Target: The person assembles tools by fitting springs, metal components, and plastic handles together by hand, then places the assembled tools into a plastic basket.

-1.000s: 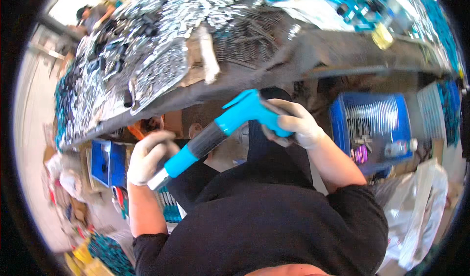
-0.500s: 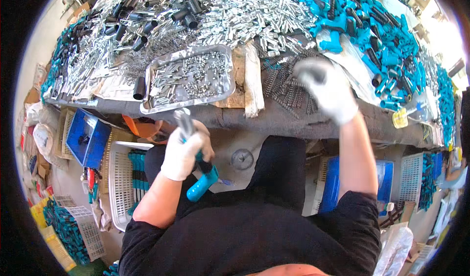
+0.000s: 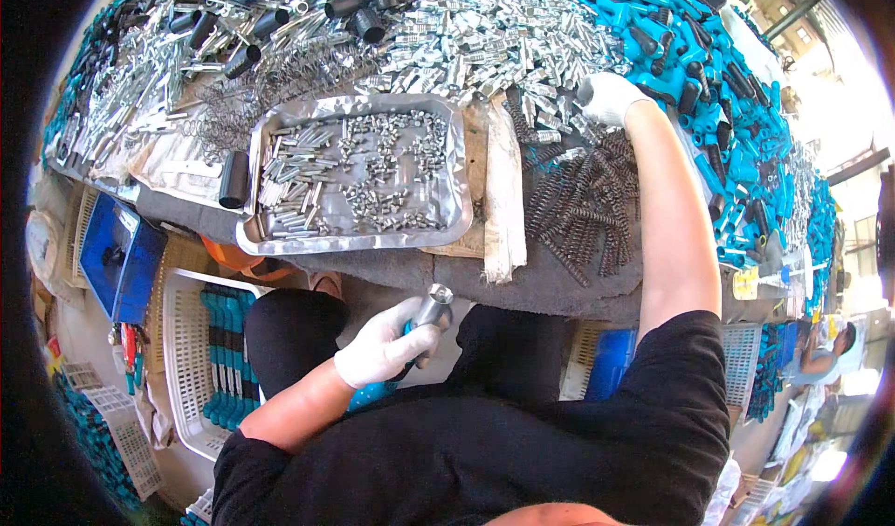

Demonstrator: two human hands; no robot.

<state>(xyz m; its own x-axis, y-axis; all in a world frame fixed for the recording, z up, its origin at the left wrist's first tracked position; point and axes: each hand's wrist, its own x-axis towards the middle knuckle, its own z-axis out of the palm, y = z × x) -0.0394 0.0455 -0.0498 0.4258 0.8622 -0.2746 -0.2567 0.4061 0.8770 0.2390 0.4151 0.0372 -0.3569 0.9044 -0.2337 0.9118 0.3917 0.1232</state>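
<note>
The person wears a black short-sleeved top, dark trousers, and a white fabric glove on the left hand (image 3: 380, 347) and right hand (image 3: 608, 97).

The gloved left hand (image 3: 380, 349) grips a metal-tipped tool (image 3: 431, 308) below the bench while the right hand (image 3: 608, 97) rests among small metal parts (image 3: 522, 50).

right hand (image 3: 608, 97): reached farther onto table | left hand (image 3: 384, 347): lowered tool (image 3: 424, 319)
</note>
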